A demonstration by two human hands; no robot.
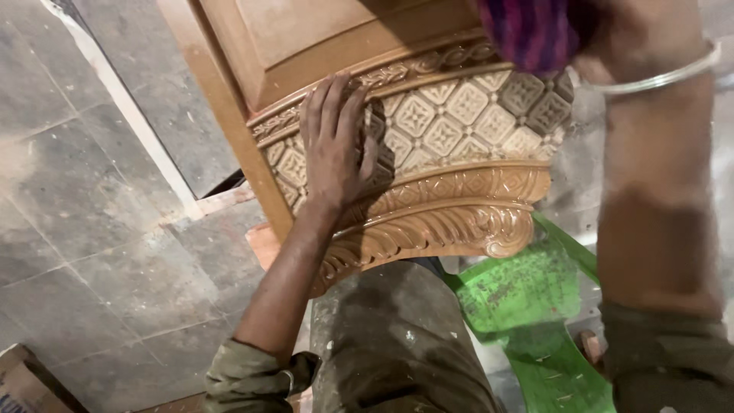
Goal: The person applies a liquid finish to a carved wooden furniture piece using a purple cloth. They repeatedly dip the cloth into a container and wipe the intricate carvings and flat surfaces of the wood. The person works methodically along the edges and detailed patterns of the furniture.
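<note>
The left hand (pixel 334 141) lies flat, fingers spread, on the carved wooden panel (pixel 451 122) near its left edge, while the right hand (pixel 535 30) above clutches a striped cloth (pixel 520 38) at the top edge.

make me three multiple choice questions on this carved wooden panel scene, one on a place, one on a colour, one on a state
1. Where does the left hand rest?
A. on the grey tiled floor
B. on the diamond-pattern band of the carved brown wooden panel
C. on the green plastic chair

2. What colour is the plastic chair below the panel?
A. green
B. blue
C. white

3. How is the left hand set?
A. clenched in a fist
B. pinching a tool
C. flat, fingers spread on the carving

Answers:
1 B, the palm lies on the panel's lattice carving.
2 A, its seat shows bright green under the panel's scrolled edge.
3 C, the fingers lie open against the wood, holding nothing.

The right hand is out of view behind a purple striped cloth; only its forearm with a metal bangle shows.
</note>
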